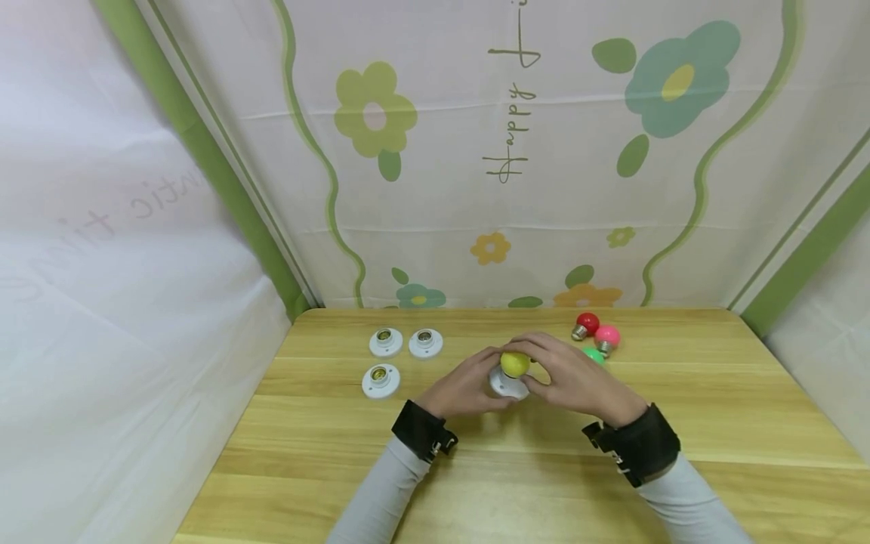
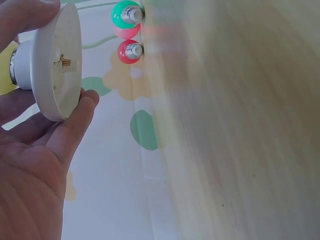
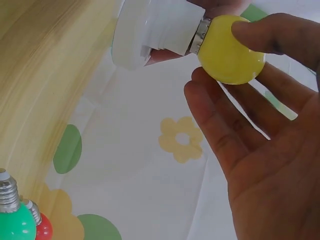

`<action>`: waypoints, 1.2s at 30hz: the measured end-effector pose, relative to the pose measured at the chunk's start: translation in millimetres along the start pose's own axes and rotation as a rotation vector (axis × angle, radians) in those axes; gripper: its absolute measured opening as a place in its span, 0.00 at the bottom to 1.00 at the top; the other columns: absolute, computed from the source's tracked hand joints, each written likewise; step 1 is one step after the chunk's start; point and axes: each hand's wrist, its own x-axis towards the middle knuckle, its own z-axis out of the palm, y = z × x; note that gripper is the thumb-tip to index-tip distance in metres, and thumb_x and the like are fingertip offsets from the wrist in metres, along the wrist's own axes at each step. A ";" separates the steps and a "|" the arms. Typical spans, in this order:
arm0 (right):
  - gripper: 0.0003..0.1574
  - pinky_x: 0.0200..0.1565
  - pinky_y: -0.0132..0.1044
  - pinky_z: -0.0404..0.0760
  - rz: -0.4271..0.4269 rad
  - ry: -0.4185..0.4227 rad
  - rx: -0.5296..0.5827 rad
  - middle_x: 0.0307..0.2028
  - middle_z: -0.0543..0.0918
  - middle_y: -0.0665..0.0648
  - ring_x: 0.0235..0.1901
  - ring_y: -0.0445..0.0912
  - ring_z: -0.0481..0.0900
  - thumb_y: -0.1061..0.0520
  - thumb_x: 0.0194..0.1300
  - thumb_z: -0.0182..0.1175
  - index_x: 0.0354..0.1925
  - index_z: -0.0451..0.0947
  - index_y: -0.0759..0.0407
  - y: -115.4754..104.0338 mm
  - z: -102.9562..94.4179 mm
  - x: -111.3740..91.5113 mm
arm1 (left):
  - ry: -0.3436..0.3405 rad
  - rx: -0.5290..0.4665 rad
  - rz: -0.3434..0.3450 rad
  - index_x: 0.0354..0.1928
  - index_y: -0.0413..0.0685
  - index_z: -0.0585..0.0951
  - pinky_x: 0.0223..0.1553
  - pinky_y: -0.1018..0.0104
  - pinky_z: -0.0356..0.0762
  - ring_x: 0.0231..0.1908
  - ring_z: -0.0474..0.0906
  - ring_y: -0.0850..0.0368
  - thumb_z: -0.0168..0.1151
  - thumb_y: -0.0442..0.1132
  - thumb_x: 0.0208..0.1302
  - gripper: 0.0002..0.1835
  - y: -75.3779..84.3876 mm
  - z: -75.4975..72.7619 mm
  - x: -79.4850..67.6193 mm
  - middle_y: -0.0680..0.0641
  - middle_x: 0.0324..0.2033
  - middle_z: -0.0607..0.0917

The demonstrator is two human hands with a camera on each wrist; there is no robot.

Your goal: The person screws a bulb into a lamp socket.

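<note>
The person's right-hand grip pinched a round yellow light bulb between thumb and fingers, its silvery metal base partly inside a round white lamp socket, which the left-hand grip clasped by its rim above the wood-grain worktop. Just beyond the right-hand grip lay a glossy red bulb, a pink bulb and a green bulb; leftward sat three matching white sockets, openings upward.
</note>
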 end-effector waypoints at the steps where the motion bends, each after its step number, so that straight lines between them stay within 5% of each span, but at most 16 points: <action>1: 0.29 0.53 0.45 0.79 0.000 0.007 -0.003 0.55 0.76 0.48 0.56 0.44 0.73 0.54 0.57 0.67 0.57 0.76 0.53 0.2 0.2 0.1 | 0.001 -0.004 0.001 0.67 0.51 0.65 0.58 0.74 0.69 0.57 0.68 0.65 0.67 0.52 0.59 0.37 0.1 0.0 -0.1 0.52 0.60 0.72; 13: 0.27 0.42 0.35 0.82 -0.008 0.037 -0.041 0.46 0.77 0.47 0.43 0.37 0.75 0.45 0.56 0.69 0.51 0.76 0.54 1.4 2.3 1.2 | 0.006 -0.023 -0.003 0.66 0.50 0.68 0.58 0.74 0.69 0.58 0.68 0.64 0.67 0.51 0.59 0.35 -0.1 0.9 -0.5 0.51 0.61 0.72; 22: 0.38 0.55 0.49 0.77 -0.007 -0.027 -0.018 0.63 0.71 0.53 0.61 0.48 0.68 0.49 0.59 0.66 0.66 0.68 0.53 -0.3 1.6 0.2 | 0.002 0.009 0.007 0.71 0.53 0.61 0.59 0.72 0.69 0.61 0.66 0.64 0.65 0.53 0.60 0.40 -0.8 0.9 -0.5 0.52 0.64 0.69; 27: 0.32 0.55 0.47 0.77 -0.022 -0.022 -0.030 0.60 0.75 0.51 0.60 0.46 0.70 0.57 0.58 0.65 0.62 0.73 0.53 -0.7 1.6 -0.6 | 0.012 0.007 0.011 0.72 0.55 0.60 0.59 0.72 0.69 0.60 0.66 0.64 0.65 0.53 0.60 0.40 -1.7 1.4 -0.4 0.52 0.63 0.69; 36: 0.31 0.53 0.44 0.79 -0.034 -0.003 -0.018 0.57 0.77 0.52 0.57 0.46 0.73 0.55 0.58 0.67 0.60 0.75 0.54 -0.2 0.8 0.3 | 0.007 -0.007 0.006 0.70 0.55 0.61 0.56 0.73 0.71 0.57 0.68 0.65 0.65 0.53 0.61 0.39 -2.4 1.8 -1.2 0.52 0.61 0.70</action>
